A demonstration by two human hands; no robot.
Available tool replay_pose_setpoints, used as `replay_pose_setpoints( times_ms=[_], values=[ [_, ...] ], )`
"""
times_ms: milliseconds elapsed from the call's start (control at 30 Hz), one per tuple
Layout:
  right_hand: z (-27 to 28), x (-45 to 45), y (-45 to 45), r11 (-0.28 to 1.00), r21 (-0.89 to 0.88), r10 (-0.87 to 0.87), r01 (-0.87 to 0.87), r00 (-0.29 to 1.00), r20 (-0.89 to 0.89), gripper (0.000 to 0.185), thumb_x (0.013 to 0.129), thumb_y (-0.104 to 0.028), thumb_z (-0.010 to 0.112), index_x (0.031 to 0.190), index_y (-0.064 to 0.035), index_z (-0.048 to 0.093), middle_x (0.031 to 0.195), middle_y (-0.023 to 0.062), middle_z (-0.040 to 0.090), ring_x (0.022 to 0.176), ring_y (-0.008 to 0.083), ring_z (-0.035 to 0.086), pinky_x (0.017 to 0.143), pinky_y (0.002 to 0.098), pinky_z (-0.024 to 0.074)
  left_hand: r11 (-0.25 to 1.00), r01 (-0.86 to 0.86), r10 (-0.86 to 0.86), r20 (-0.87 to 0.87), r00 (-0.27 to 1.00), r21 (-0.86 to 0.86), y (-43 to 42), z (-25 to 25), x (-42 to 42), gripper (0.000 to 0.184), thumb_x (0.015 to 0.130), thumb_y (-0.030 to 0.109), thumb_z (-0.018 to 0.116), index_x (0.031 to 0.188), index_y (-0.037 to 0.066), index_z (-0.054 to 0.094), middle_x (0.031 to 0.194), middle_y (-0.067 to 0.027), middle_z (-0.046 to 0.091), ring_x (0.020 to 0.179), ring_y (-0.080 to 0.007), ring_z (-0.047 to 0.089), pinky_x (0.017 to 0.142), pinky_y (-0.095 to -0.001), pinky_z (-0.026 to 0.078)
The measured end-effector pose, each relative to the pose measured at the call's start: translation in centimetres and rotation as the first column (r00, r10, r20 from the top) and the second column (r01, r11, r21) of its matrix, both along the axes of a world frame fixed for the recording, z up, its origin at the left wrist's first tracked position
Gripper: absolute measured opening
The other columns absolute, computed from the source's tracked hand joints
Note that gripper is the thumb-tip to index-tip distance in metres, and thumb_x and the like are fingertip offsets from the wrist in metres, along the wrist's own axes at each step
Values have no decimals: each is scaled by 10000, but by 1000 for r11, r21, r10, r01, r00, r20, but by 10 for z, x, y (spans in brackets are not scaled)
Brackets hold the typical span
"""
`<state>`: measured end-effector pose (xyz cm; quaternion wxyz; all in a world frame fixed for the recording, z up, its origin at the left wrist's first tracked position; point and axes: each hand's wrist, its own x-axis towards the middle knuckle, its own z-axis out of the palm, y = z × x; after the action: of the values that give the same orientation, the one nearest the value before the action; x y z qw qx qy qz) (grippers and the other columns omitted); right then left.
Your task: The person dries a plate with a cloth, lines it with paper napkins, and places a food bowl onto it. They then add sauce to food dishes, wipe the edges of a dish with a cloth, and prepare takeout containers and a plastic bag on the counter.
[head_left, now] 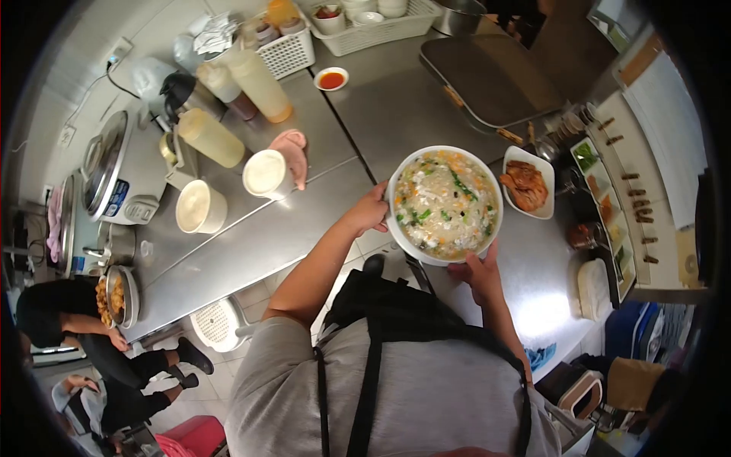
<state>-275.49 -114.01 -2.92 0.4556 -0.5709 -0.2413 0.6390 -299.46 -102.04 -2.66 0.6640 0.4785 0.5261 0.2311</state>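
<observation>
A large white bowl of thick soup, flecked with green, orange and pale bits, is held level above the steel counter's front edge. My left hand grips its left rim, while my right hand has hold of the lower right side, thumb towards the rim. Fingers beneath the bowl are hidden. Just right of the bowl sits a white dish of reddish-orange food. To the left stand two white tubs with pale contents, one beside a pink cloth or glove.
Squeeze bottles and a rice cooker line the left wall. A small sauce dish and a dark tray lie farther back. Ingredient containers edge the right side. Another person's hand is near a pan of fried pieces.
</observation>
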Motion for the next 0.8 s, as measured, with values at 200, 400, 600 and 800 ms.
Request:
replay_pose_setpoints(
  times_ms=[200,400,600,800],
  values=[
    [4,-27,31,999,-35,-10,11,999,37,652,829,-133,425,1298,-238,-16,998,162,512,653,238,595,529,328,494,613,-102,394,-190,899,784,30,77,-79,586,755,94,550,1264,50,264,938,-85,514,724,-157,521,627,-275,442],
    [16,-53,66,996,-86,21,-13,995,93,617,832,-173,440,1286,-223,25,935,146,531,614,212,592,502,305,480,-11,-454,942,162,295,891,47,120,-203,876,634,208,719,1252,-36,148,1209,-217,234,1124,-298,283,922,-364,292],
    [4,-70,93,995,-77,78,-67,987,144,640,816,-244,490,1279,-210,48,857,126,533,605,181,587,485,284,469,127,-582,904,148,402,804,74,47,-255,933,576,124,763,1233,-72,129,1219,-224,293,1107,-278,357,945,-328,278],
    [21,-74,116,972,-190,195,-137,923,331,627,772,-250,535,1255,-150,147,791,152,559,525,177,573,462,277,463,211,-511,899,40,437,833,78,53,-257,730,608,61,725,1183,-34,285,1122,-152,432,1016,-228,451,883,-313,345]
  ],
)
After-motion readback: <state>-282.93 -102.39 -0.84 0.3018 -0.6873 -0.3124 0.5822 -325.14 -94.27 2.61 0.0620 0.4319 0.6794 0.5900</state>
